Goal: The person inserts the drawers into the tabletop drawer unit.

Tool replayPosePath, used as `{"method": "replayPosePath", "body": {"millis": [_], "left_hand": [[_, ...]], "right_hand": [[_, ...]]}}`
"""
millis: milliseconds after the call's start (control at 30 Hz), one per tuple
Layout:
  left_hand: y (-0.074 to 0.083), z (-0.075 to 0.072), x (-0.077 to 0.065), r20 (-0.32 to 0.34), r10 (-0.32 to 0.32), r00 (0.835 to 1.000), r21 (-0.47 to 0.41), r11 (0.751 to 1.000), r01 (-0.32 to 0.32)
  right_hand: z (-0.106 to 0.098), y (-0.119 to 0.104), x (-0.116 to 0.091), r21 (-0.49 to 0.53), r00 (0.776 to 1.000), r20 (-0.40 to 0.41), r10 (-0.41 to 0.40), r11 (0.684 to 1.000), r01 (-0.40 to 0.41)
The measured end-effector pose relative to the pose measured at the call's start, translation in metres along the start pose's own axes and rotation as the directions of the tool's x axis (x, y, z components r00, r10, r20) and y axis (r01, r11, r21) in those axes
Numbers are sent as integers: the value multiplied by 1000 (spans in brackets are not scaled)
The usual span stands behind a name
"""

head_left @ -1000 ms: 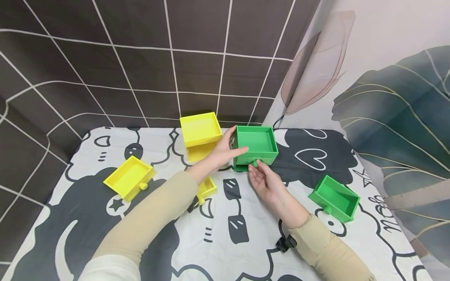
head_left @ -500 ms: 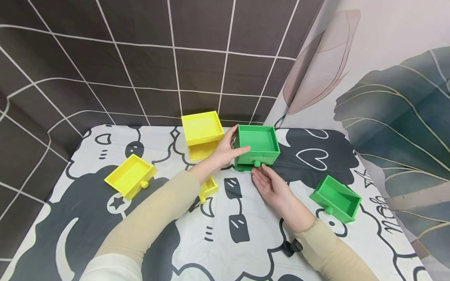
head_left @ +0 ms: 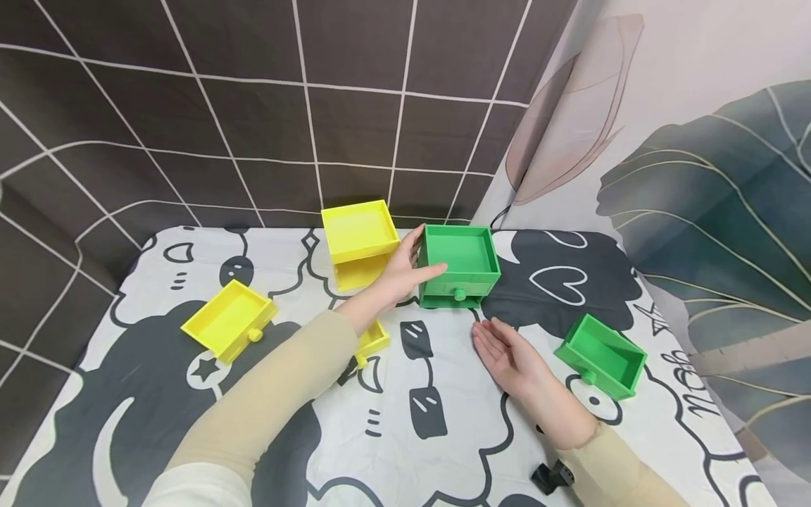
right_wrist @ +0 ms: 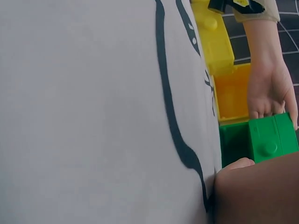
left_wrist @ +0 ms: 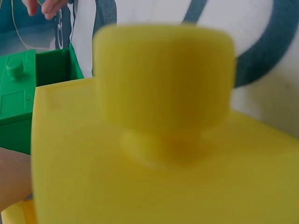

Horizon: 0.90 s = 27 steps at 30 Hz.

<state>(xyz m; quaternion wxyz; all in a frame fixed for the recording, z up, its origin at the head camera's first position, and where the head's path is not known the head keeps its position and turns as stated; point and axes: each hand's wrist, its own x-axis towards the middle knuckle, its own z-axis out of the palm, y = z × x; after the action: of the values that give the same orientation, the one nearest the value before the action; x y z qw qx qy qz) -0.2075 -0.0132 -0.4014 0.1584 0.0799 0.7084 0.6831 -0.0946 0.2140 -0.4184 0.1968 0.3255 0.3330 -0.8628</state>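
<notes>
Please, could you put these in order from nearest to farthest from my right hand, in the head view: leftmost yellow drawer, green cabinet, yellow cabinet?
1. Green cabinet: just ahead of the right hand, apart from it.
2. Yellow cabinet: farther back, left of the green one.
3. Leftmost yellow drawer: far over on the left side.

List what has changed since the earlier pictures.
The right hand has left the knob on the green box and drawn back toward the person and to the right. The left hand still holds the box; the loose green drawer and the yellow box stay where they were.
</notes>
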Motion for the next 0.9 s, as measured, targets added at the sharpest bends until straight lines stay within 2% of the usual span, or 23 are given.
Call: {"method": "replayPosePath", "body": {"millis": [400,667,900], "left_hand": [[2,1,-1,6,-15,1000,-25,1000,16],[3,0,-2,3,-19,1000,-37,999,19],[4,0,-3,9,-24,1000,-41,999,24]], "right_hand": [[-30,-2,-22,26,1000,-5,2,1000,-2],[-50,-8,-36,115,998,-52,22,993,-16],[-68,-11,-46,109,999,-51,2,994,4]]}}
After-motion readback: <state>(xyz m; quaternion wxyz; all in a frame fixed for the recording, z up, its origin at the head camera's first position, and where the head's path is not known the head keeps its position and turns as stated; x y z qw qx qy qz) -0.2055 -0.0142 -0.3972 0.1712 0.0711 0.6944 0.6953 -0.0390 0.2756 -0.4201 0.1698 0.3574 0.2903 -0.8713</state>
